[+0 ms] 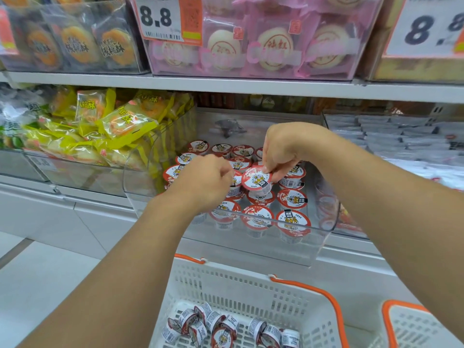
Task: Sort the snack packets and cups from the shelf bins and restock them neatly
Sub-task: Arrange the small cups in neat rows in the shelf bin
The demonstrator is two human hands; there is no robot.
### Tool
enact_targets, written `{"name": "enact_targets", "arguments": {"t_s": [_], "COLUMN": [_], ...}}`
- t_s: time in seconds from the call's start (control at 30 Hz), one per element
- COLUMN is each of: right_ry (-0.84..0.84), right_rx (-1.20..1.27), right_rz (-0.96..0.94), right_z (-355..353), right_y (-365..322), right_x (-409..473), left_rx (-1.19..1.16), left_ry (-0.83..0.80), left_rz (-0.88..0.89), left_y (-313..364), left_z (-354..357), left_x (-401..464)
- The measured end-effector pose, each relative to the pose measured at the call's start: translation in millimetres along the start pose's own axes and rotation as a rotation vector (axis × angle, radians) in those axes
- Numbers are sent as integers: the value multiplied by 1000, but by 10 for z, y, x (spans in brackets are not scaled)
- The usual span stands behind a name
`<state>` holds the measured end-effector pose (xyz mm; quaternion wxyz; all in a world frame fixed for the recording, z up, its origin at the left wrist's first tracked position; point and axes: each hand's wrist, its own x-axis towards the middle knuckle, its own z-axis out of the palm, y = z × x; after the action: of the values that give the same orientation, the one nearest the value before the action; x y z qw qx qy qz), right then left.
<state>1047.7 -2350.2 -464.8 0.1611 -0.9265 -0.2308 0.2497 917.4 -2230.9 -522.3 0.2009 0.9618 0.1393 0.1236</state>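
Note:
A clear plastic shelf bin [324, 237] holds several small cups with red-and-white tiger lids, standing in rows. My right hand [286, 149] pinches the rim of one such cup [257, 180], lifted and tilted above the others. My left hand [204, 183] hovers over the left rows with its fingers curled; what it grips is hidden by the hand itself. Below the shelf, a white basket with orange handles [301, 297] holds several more of the same cups [226, 327] lying on their sides.
Yellow snack packets [105, 126] fill the bin to the left. White packets [401, 139] lie in the bin to the right. Above are bins of dark pastry packs [75, 43] and pink pastry packs [251, 46]. A second basket [421, 325] shows at lower right.

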Motion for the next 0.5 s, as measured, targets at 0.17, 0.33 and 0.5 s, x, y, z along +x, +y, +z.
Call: {"name": "enact_targets", "arguments": {"t_s": [0.17, 0.33, 0.5], "right_ry": [0, -19, -13], "right_rx": [-75, -108, -91], "right_rz": [39, 58, 46], "right_z": [1, 100, 81], "right_y": [59, 85, 89], "right_x": [0, 23, 31], "left_rx": [77, 42, -14], "left_ry": [-135, -161, -150], "left_rz": [16, 8, 1], "left_y": [-33, -14, -13], "left_z": [8, -11, -17], "left_x": [-8, -33, -41]}}
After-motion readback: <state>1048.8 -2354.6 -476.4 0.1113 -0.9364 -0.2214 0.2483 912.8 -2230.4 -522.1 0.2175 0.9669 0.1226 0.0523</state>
